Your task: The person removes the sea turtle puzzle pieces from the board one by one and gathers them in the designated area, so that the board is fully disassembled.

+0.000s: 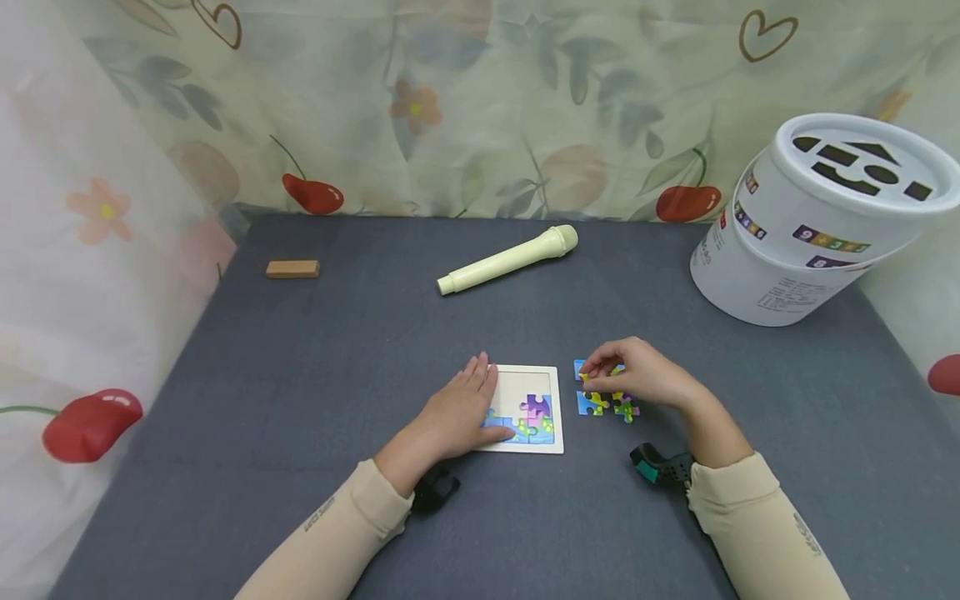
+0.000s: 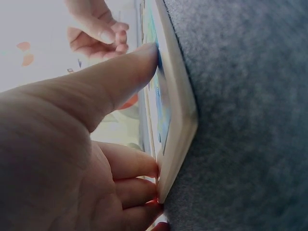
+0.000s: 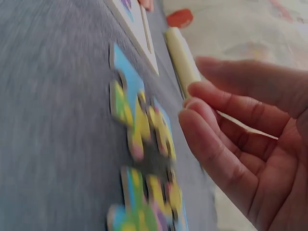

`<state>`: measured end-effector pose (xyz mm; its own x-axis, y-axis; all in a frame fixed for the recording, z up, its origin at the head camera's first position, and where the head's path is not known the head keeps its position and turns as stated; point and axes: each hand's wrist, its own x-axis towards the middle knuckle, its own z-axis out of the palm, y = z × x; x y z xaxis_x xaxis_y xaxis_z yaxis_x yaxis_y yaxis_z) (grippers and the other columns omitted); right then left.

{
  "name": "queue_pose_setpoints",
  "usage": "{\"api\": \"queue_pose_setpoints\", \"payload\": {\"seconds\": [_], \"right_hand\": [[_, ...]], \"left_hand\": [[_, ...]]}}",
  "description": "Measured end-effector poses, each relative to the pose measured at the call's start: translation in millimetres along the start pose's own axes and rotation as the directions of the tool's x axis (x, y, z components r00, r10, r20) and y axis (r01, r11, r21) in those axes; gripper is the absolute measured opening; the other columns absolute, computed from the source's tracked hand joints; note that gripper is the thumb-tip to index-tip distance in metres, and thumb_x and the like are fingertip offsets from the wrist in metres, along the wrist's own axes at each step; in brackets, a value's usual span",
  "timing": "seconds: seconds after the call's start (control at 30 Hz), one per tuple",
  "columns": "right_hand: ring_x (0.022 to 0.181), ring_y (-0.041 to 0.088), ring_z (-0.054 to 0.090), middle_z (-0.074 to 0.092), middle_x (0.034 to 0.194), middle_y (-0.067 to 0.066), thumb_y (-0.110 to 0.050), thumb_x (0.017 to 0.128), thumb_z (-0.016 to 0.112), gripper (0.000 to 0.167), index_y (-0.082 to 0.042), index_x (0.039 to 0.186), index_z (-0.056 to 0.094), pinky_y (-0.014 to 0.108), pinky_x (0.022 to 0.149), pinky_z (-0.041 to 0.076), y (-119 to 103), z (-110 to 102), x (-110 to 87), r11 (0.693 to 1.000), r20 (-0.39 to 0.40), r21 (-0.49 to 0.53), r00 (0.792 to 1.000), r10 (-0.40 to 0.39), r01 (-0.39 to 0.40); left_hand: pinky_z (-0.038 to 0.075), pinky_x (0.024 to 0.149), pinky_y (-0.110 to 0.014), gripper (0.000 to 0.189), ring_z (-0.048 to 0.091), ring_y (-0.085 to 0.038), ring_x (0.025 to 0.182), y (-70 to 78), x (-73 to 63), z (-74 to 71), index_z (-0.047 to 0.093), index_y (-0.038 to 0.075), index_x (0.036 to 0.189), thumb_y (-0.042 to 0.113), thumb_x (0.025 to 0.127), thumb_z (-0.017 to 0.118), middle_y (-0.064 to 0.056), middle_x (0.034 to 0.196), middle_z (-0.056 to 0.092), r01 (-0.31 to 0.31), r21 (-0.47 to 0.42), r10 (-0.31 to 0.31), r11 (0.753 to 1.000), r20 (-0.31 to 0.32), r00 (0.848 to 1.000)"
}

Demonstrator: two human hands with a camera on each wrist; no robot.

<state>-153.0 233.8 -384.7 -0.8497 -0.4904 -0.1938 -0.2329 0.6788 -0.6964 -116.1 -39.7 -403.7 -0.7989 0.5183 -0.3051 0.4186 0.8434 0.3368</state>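
My left hand (image 1: 457, 412) lies across the left side of a white puzzle tray (image 1: 560, 417), its fingers stretched out. Its thumb (image 2: 139, 62) presses on the fitted pieces, and the palm hides the tray's left part. Fitted puzzle pieces (image 1: 536, 425) in blue, green, pink and purple line the bottom and right of the tray. To the right, my right hand (image 1: 637, 371) hovers over several loose puzzle pieces (image 1: 592, 404), coloured blue, yellow and green. Its fingers (image 3: 207, 139) are loosely bent with nothing between them, and they cover part of the upper pieces in the head view.
Behind the tray lies a cream toy microphone (image 1: 510, 260). A wooden block (image 1: 292, 269) rests at the back left of the dark table (image 1: 337, 350). At the back right stands a white bucket (image 1: 787, 258) with shaped holes in its lid. Patterned curtains (image 1: 480, 108) border the table.
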Motion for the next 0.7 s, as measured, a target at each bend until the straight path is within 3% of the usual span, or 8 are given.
{"api": "queue_pose_setpoints", "payload": {"seconds": [0.33,0.7], "right_hand": [[0.075,0.011,0.057,0.067,0.087,0.004,-0.013,0.082,0.07,0.022,-0.001,0.101,0.068,0.022,0.064,0.049,-25,12,26.7,0.996,0.104,0.057,0.992,-0.072,0.067],[0.07,0.009,0.055,0.064,0.08,0.003,-0.011,0.08,0.072,0.02,-0.001,0.097,0.068,0.022,0.062,0.048,-37,25,39.1,0.997,0.165,0.066,0.985,-0.052,0.042]], "left_hand": [[0.016,0.117,-0.039,0.092,0.008,-0.026,0.145,1.9,2.6,-1.4,0.017,0.0,0.148,0.055,0.086,0.056,-0.017,0.156,0.008,0.022,0.034,-0.022,0.999,0.015,1.0],[0.015,0.117,-0.042,0.093,0.01,-0.029,0.145,14.1,2.3,-8.8,0.02,-0.002,0.147,0.058,0.085,0.055,-0.018,0.156,0.011,0.056,0.1,-0.058,0.993,0.021,0.998]]}}
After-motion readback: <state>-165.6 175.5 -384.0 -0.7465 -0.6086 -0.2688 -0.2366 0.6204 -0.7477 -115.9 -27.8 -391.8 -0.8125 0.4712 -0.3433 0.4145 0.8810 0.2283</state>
